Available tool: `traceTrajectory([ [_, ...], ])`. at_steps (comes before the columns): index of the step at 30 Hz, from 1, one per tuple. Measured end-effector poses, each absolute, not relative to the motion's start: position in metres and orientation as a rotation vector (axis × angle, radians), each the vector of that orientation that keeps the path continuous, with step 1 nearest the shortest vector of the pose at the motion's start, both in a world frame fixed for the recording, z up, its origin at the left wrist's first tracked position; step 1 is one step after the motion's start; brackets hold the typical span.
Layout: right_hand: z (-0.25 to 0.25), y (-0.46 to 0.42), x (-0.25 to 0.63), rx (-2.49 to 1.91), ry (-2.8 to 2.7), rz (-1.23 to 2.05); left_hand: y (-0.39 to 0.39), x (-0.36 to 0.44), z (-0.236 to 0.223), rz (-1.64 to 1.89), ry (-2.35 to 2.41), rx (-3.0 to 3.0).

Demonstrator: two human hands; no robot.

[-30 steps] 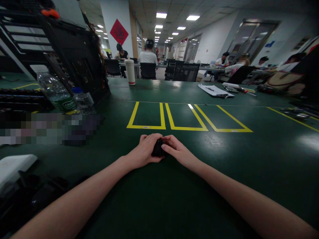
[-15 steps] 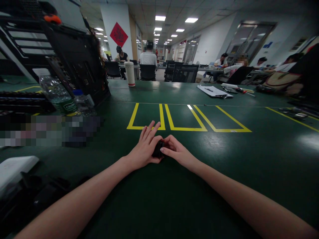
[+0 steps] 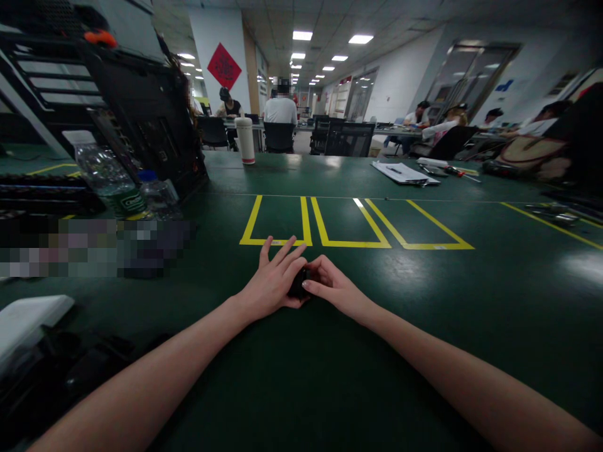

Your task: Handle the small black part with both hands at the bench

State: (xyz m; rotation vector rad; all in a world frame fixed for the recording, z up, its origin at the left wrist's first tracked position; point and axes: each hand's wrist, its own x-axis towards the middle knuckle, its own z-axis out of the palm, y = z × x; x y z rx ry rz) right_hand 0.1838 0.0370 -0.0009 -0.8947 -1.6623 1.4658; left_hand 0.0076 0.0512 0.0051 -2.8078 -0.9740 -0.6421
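Observation:
Between my two hands sits a small black object (image 3: 298, 285), mostly covered by fingers, so its kind is hidden. My left hand (image 3: 271, 282) grips it between thumb and index finger from the left, while its other fingers fan out above the table. From the right, my right hand (image 3: 334, 285) closes on the object's edge with thumb and curled fingers. Both hands are low over the dark green table (image 3: 301, 376), just in front of the yellow tape outlines (image 3: 353, 243).
On the left stand a plastic bottle (image 3: 106, 169), a blue-capped bottle (image 3: 157, 196) and black equipment (image 3: 155, 125). A white cup (image 3: 245, 141) is at the back edge. Papers (image 3: 405, 172) lie at the back right. People sit at desks beyond.
The left hand's outstretched fingers have spread wider and dipped slightly. The right hand has barely moved, and the black object stays between both hands.

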Motion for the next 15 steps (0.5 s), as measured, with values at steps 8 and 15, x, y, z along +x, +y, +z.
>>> traceTrajectory([
  [8, 0.0005, 0.0367, 0.1858, -0.894, -1.660, 1.498, 0.0518, 0.0044, 0.0039, -0.631, -1.011, -2.906],
  [15, 0.0040, 0.0346, 0.1872, -0.900, -1.666, 1.520, 0.0536, 0.0054, 0.0050, -0.587, -1.095, -2.952],
])
